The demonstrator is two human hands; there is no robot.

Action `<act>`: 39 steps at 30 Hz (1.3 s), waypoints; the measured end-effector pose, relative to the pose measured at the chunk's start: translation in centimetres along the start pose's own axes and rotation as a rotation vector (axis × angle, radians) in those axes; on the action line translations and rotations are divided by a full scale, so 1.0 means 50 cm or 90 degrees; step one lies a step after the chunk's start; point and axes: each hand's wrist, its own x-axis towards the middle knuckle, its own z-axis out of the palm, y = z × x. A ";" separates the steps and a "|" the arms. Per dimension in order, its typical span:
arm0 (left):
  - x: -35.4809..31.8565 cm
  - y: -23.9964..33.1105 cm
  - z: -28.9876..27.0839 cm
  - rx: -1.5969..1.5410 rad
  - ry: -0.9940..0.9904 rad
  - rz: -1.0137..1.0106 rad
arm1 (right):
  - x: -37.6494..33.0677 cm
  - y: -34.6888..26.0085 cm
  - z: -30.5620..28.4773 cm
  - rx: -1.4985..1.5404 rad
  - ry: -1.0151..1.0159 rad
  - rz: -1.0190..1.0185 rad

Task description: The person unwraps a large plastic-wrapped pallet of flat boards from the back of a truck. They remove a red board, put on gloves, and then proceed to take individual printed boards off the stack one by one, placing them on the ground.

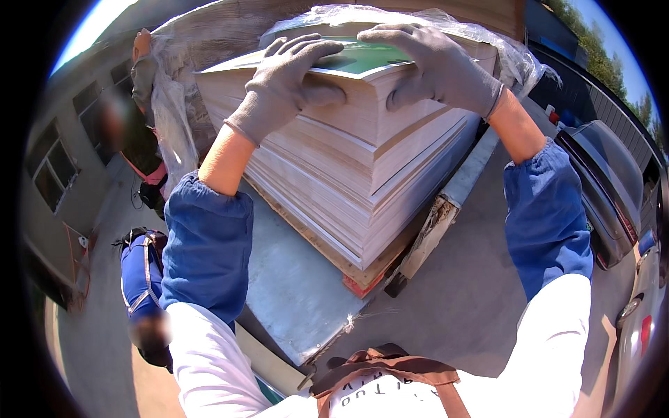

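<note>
A tall stack of large paper sheets (pixel 341 132) stands in front of me, one corner pointing toward me. Its top sheet (pixel 366 59) is green with a pale border. Lower down, the layers sit slightly offset. Both my hands wear grey gloves and grip the upper part near this corner. My left hand (pixel 289 83) has its fingers bent over the top edge, with the thumb against the left side face. On the other side of the corner, my right hand (pixel 446 70) reaches its fingers over the top, thumb low against the right face.
A wooden pallet (pixel 432 233) carries the stack, beside a grey metal plate (pixel 286 279). Crumpled clear plastic wrap (pixel 516 63) hangs behind. At the left are a person in dark clothing (pixel 143 153) and another in blue (pixel 143 272). Parked cars (pixel 606 181) line the right.
</note>
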 end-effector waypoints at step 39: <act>-0.680 0.359 -0.146 -0.133 0.123 0.042 | -0.220 -0.720 0.161 0.058 0.260 0.088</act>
